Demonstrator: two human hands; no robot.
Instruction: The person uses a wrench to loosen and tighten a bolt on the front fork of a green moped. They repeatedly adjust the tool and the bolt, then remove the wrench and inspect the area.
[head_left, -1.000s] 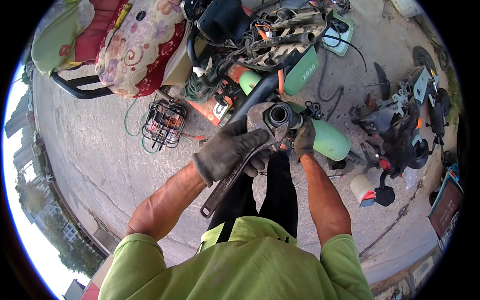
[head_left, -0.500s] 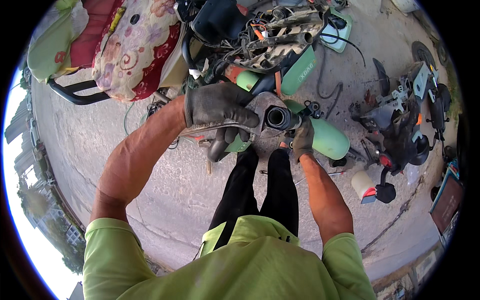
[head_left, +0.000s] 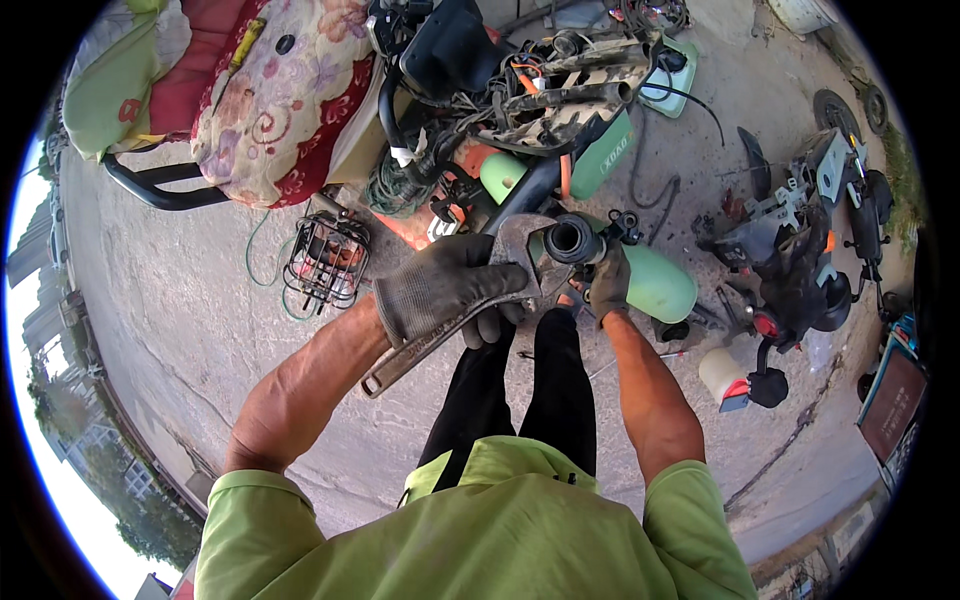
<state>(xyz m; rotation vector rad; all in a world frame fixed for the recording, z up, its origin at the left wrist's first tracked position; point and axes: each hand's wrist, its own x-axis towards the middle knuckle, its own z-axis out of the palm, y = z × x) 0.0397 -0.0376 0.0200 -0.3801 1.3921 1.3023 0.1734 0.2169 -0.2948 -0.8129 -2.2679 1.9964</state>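
Note:
My left hand [head_left: 450, 285], in a dark glove, is closed on a large worn adjustable wrench [head_left: 395, 365], whose handle angles down-left. The wrench's jaw sits at the left side of a dark threaded tube end [head_left: 570, 240]; I cannot tell whether it is clamped there. My right hand [head_left: 607, 275], also gloved, is closed around the tube just below its top. A pale green curved part [head_left: 660, 280] lies behind and right of my right hand, with a small black fitting [head_left: 622, 225] above it.
A dismantled scooter with tangled cables [head_left: 540, 95] fills the top. A floral quilt [head_left: 265, 110] is upper left. A black wire basket [head_left: 325, 260] lies left. Scooter parts [head_left: 785, 260], a white bucket [head_left: 722, 375] and a brown board [head_left: 890, 395] are at right, on concrete [head_left: 180, 320].
The wrench handle rose toward level half a second ago and has since swung back down, with my left hand following. My right hand stays on the tube.

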